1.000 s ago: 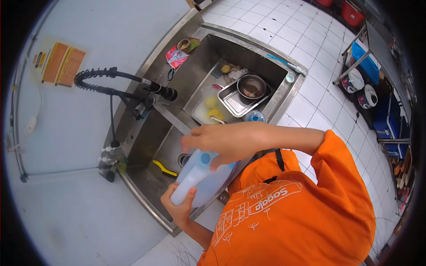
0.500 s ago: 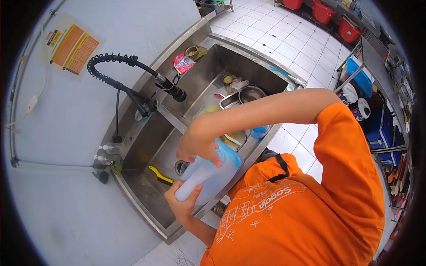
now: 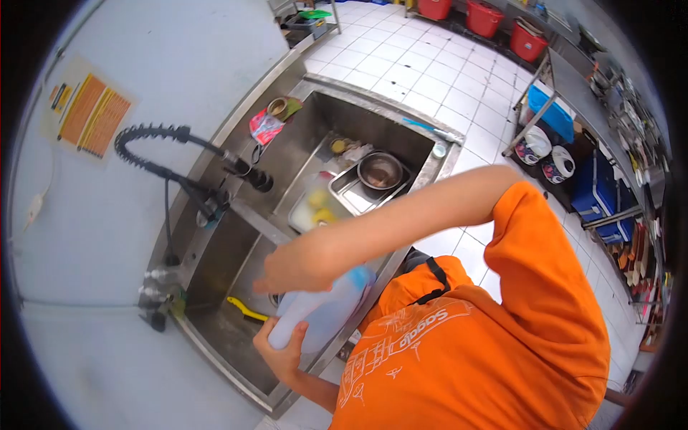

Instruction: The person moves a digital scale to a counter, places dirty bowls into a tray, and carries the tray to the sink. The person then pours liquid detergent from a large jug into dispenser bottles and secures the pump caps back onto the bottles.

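A translucent whitish plastic jug (image 3: 326, 319), bluish near its far end, is tilted over the front sink basin. My left hand (image 3: 282, 351) is closed round its near end, with the thumb on top and the fingers underneath. Across the jug's upper side reaches my right hand (image 3: 297, 266), smeared by motion. Its fingers point down beside the jug, and whether they hold anything is hidden. A yellow-handled brush (image 3: 246, 309) lies on the basin floor, left of the jug.
The other basin holds a metal bowl (image 3: 380, 170), a metal tray (image 3: 349, 191) and a clear container (image 3: 307, 215) with yellow pieces. A black spring faucet (image 3: 254, 175) arches over the divider. A red-and-white packet (image 3: 266, 127) lies on the sink ledge. Shelving (image 3: 591, 107) stands at right.
My right hand has shifted left over the jug and turned, so its back now faces up. The left hand keeps its hold. The whole view has shifted slightly.
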`<state>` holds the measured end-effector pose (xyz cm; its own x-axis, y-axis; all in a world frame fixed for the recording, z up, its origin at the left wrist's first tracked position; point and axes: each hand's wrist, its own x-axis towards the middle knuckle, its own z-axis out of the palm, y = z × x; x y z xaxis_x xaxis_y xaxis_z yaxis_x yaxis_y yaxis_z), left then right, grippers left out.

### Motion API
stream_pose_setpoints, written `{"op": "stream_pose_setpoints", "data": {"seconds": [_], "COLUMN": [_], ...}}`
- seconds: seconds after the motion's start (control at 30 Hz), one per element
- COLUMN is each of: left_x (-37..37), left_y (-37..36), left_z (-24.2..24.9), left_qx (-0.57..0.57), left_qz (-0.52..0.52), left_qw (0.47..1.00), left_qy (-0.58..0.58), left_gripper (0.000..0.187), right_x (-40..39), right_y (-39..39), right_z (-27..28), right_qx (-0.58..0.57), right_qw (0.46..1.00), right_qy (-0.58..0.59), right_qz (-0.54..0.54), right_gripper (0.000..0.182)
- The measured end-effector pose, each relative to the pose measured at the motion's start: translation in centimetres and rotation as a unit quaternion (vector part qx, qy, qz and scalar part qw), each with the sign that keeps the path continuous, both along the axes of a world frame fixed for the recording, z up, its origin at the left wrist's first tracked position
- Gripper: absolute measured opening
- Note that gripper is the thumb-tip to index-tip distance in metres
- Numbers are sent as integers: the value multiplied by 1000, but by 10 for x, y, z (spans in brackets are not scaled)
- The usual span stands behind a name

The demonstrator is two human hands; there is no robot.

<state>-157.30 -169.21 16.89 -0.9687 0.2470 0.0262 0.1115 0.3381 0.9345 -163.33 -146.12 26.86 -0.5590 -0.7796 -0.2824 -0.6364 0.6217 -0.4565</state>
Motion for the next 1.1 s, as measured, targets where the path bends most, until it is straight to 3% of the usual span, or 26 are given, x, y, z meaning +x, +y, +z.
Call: {"op": "stream_pose_setpoints", "data": {"seconds": [0.17,0.23,0.3,0.33,0.37,0.43,0.5,0.57,0.7,0.9,1.0,1.1], "left_x": [-5,-5,-6,-6,-7,-6,-7,-8,-8,-7,-8,-10], "left_y": [-13,-12,-12,-14,-17,-17,-18,-21,-24,-25,-27,-26], "left_z": [-18,-11,-10,-11,-11,-12,-15,-17,-23,-23,-23,-23], "left_qx": [-5,-23,-46,-61,-76,-78,-76,-73,-74,-77,-73,-66], "left_qz": [2,-17,-25,-26,-27,-21,-18,-21,-16,-11,-15,-19], "left_qw": [999,999,999,998,997,997,997,997,997,997,997,998], "left_qy": [32,20,9,6,4,8,10,6,14,7,3,4], "left_gripper": [46,50,54,56,59,61,62,63,64,65,64,64], "right_x": [46,54,47,40,43,58,72,81,87,94,99,104], "right_y": [39,77,132,165,200,255,286,300,288,278,273,264], "right_z": [9,-16,-64,-96,-127,-184,-243,-303,-323,-339,-335,-328], "right_qx": [-192,-312,-332,-331,-275,-200,-167,-116,-71,-73,-69,0], "right_qw": [972,912,867,846,842,806,761,718,649,655,658,709], "right_qy": [49,93,149,126,192,138,119,176,198,152,212,224], "right_qz": [-125,-249,-341,-400,-422,-540,-615,-663,-731,-736,-720,-669], "right_gripper": [43,37,36,43,46,46,45,45,37,24,35,39]}}
